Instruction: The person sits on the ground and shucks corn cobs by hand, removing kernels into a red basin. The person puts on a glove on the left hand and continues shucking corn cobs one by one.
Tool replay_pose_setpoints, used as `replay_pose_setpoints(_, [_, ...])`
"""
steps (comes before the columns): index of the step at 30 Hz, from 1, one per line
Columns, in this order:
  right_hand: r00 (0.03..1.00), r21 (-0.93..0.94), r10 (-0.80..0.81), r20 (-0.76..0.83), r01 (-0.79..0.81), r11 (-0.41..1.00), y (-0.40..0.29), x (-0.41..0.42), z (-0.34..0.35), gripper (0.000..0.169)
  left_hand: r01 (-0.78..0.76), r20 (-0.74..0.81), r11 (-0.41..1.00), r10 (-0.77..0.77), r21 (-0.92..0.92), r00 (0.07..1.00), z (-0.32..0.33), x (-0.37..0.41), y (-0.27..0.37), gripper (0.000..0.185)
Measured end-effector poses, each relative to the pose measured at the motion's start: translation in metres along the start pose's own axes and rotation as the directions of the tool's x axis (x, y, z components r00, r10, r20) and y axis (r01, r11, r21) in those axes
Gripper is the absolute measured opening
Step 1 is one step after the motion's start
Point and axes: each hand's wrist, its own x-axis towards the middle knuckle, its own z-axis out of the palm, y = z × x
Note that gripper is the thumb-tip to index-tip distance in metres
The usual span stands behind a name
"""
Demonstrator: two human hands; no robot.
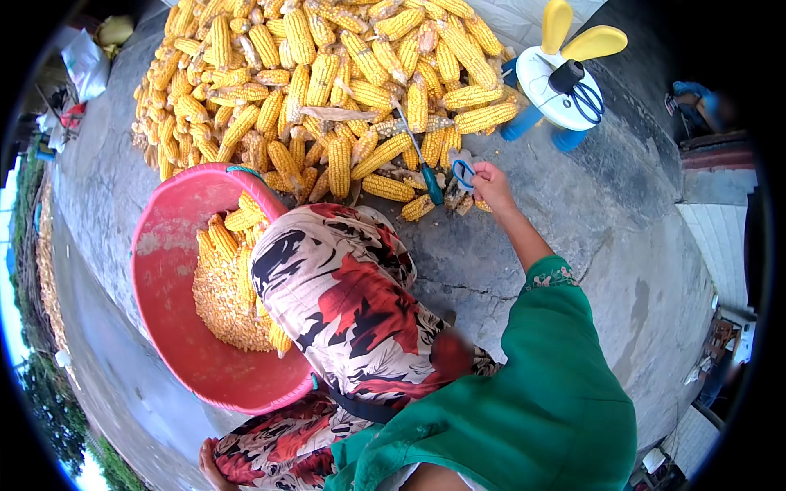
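Note:
My right hand (489, 187) grips a small blue-rimmed loop (463, 175) by its edge, over the near right border of a heap of husked corn cobs (325, 80). Just left of it, a screwdriver with a green handle (432, 185) lies with its shaft on the cobs. My left hand (212, 465) rests at my knee, low in the view, partly hidden; nothing shows in it. Beside my legs stands a tilted red plastic tub (166, 313), holding loose corn kernels (230, 307) and several whole cobs (222, 239).
A white-topped stool (540, 83) with blue legs and yellow ear-shaped parts stands right of the heap, bearing a black spool and a dark cord. A white sack (86, 64) lies far left. Two people (700, 101) (715, 380) are at the far right. The floor is cracked concrete.

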Motion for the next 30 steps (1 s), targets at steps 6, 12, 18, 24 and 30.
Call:
replay_pose_setpoints(6, [0.974,0.600,-0.041,0.224,-0.105,0.793,-0.060,-0.034,-0.022,0.019,-0.061,0.045,0.997,0.064,-0.047,0.997,-0.007,0.032,-0.024,0.057])
replay_pose_setpoints(12, [0.932,0.771,0.006,0.361,-0.302,0.561,-0.093,-0.060,-0.002,0.026,-0.093,0.051,0.995,0.095,-0.042,0.994,-0.001,0.020,-0.012,0.056])
replay_pose_setpoints(18, [0.913,0.874,-0.097,0.396,-0.342,0.344,-0.101,-0.066,0.015,0.028,-0.076,0.076,0.990,0.086,-0.120,0.993,-0.013,0.030,-0.029,0.051])
replay_pose_setpoints(24, [0.908,0.903,-0.172,0.383,-0.328,0.278,-0.124,-0.083,0.031,0.032,-0.148,-0.039,0.978,0.144,-0.147,0.989,-0.016,0.037,-0.039,0.046])
replay_pose_setpoints(30, [0.866,0.696,-0.316,0.386,-0.049,0.717,-0.176,-0.099,0.054,0.018,-0.392,-0.214,0.916,0.401,0.085,0.891,0.011,0.010,-0.002,0.020])
